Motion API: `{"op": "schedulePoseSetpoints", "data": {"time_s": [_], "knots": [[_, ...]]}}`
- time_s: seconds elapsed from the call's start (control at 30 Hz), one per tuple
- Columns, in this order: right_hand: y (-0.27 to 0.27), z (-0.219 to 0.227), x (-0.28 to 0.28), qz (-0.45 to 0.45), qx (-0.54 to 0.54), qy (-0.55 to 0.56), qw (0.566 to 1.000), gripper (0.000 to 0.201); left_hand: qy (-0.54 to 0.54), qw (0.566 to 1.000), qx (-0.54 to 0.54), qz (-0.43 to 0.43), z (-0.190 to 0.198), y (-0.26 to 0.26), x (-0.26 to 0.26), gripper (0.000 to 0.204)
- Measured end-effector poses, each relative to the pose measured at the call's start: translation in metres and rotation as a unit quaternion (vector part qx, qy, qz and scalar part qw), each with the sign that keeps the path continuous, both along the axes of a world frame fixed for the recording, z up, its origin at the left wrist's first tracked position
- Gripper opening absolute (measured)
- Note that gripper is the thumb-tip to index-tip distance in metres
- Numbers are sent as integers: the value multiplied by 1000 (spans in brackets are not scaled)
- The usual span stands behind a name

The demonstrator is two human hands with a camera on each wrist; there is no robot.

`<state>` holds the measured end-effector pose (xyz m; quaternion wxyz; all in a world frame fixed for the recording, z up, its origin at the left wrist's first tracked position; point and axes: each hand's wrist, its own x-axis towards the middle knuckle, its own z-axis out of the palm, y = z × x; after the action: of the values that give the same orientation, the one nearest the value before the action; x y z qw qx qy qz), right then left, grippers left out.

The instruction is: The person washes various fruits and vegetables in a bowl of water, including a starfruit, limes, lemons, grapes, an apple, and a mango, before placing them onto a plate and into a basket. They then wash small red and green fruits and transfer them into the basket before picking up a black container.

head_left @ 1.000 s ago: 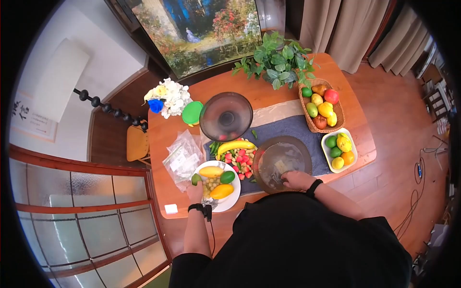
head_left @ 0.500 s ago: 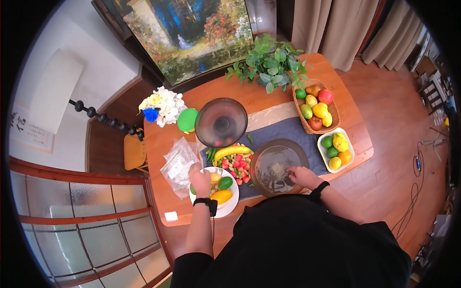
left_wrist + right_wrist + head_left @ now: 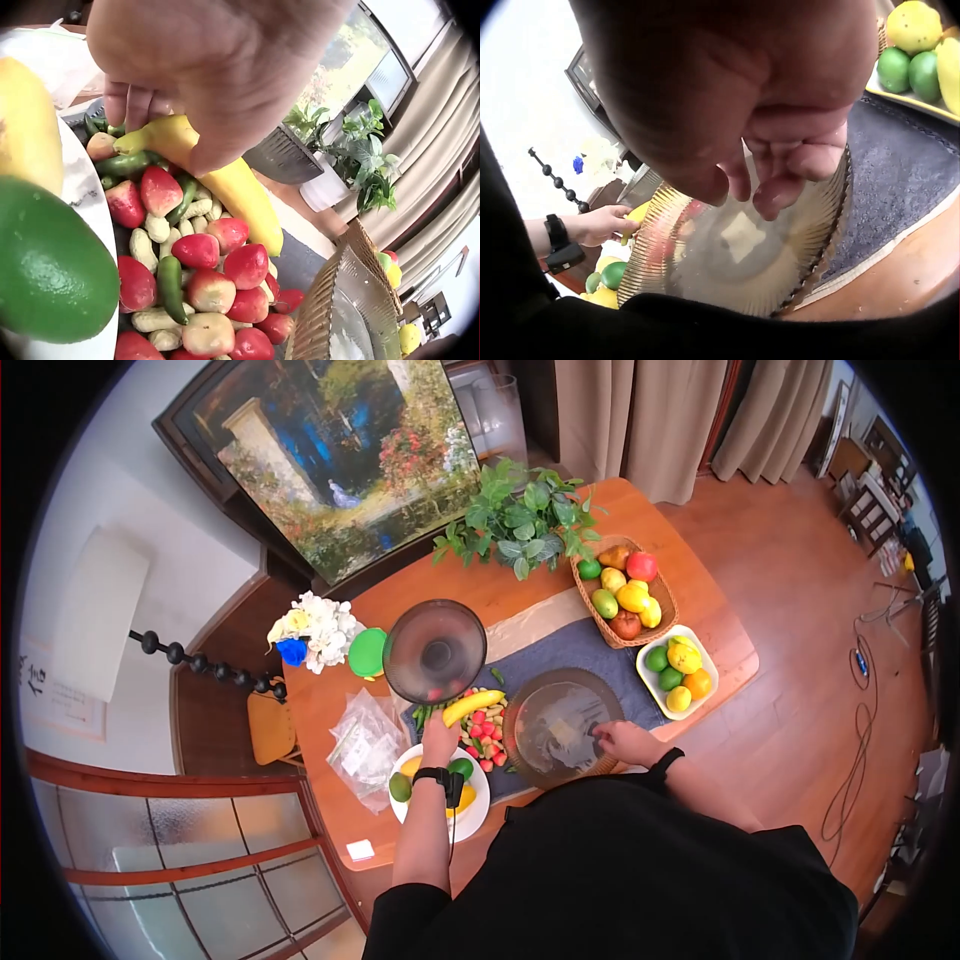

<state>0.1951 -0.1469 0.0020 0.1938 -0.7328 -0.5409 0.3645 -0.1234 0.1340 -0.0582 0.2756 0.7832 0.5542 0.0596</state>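
Note:
My left hand (image 3: 440, 742) grips the stem end of a yellow banana (image 3: 478, 706), thumb on the near side and fingers beyond. The banana lies over a pile of peanuts, red-and-cream fruit pieces (image 3: 250, 264) and green chilies (image 3: 172, 289). Under the left wrist is a white plate (image 3: 484, 800) with yellow mangoes and green fruits (image 3: 56, 259). Over the near right rim of a clear ribbed glass bowl (image 3: 649, 244), my right hand (image 3: 628, 742) hangs with loosely bent fingers and holds nothing. A pale square patch (image 3: 742, 236) shows inside this bowl.
A dark, see-through bowl (image 3: 410, 650) stands behind the pile. Clear plastic bags (image 3: 368, 750) lie left of the plate. To the right are a wicker fruit basket (image 3: 622, 634) and a white fruit tray (image 3: 648, 695). Flowers (image 3: 325, 630) and a leafy plant (image 3: 520, 525) stand farther back.
My left hand had a green fruit at the plate's left side, let it go there, then moved forward and right and took hold of the banana. My right hand rose slightly from inside the bowl.

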Motion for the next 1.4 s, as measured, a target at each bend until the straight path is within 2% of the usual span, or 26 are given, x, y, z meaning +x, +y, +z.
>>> {"op": "schedulePoseSetpoints", "data": {"time_s": [0.03,0.17,0.3,0.37,0.43,0.5,0.57,0.6,0.63,0.67,0.7,0.73,0.8,0.83,0.87,0.9,0.93,0.97,1.03,1.17,1.2,1.23,1.27,1.3,1.37,1.4], "knots": [[-1,-1,0,-6,4,10,1000,28,-17,999,-36,-9,4,-1,-2,43],[0,-1,0,-19,2,6,1000,28,-73,996,-38,28,14,-21,-20,39],[16,-6,-1,-21,16,-17,1000,30,-126,988,-82,46,48,-50,-20,47],[26,-18,-1,-19,35,-22,999,31,-91,986,-136,-24,70,-68,-5,52],[37,-42,-2,-100,106,-35,989,32,-88,986,-134,-44,77,-88,12,53],[51,-57,-1,-126,75,-65,987,29,27,988,-127,-80,105,-111,39,48],[63,-80,2,-132,-51,-29,989,27,64,987,-102,-104,95,-124,53,46],[65,-79,0,-134,-50,-29,989,27,100,984,-79,-128,88,-129,57,45],[68,-72,-5,-175,-79,117,974,26,101,983,-77,-130,83,-132,61,45],[73,-65,-11,-213,-105,260,936,27,100,981,-56,-156,78,-134,64,46],[76,-56,-15,-244,-129,395,876,28,98,978,-35,-181,73,-135,68,46],[76,-49,-19,-246,-130,394,876,28,89,976,-9,-201,67,-136,73,44],[73,-34,-26,-127,-141,536,822,28,69,981,-45,-174,60,-140,87,42],[71,-24,-26,-127,-140,536,823,28,52,985,-77,-148,57,-139,92,41],[70,-14,-25,-61,-91,337,935,29,70,975,-140,-160,46,-134,96,41],[69,-8,-23,7,-36,119,992,31,69,974,-138,-163,47,-133,101,41],[64,-20,-22,-20,-3,58,998,32,59,978,-114,-167,48,-135,105,40],[60,-33,-20,-23,-3,58,998,32,49,980,-91,-170,50,-137,107,39],[58,-70,-13,-131,110,-57,984,30,55,980,-74,-178,30,-132,110,33],[68,-90,-5,-213,30,-39,976,29,53,975,-47,-209,-1,-129,109,31],[73,-89,-1,-194,-10,127,973,28,60,971,-61,-223,-7,-128,109,30],[77,-77,0,-169,-50,288,941,28,60,971,-59,-226,5,-124,112,30],[76,-65,-2,-234,-75,424,872,24,90,963,-113,-228,17,-121,114,32],[75,-64,-2,-235,-74,424,872,24,119,951,-168,-229,24,-119,116,33],[72,-62,-2,-102,-18,363,926,29,121,956,-152,-221,14,-118,117,32],[67,-57,-2,-103,-18,362,926,29,124,960,-136,-211,10,-118,117,32]]}}
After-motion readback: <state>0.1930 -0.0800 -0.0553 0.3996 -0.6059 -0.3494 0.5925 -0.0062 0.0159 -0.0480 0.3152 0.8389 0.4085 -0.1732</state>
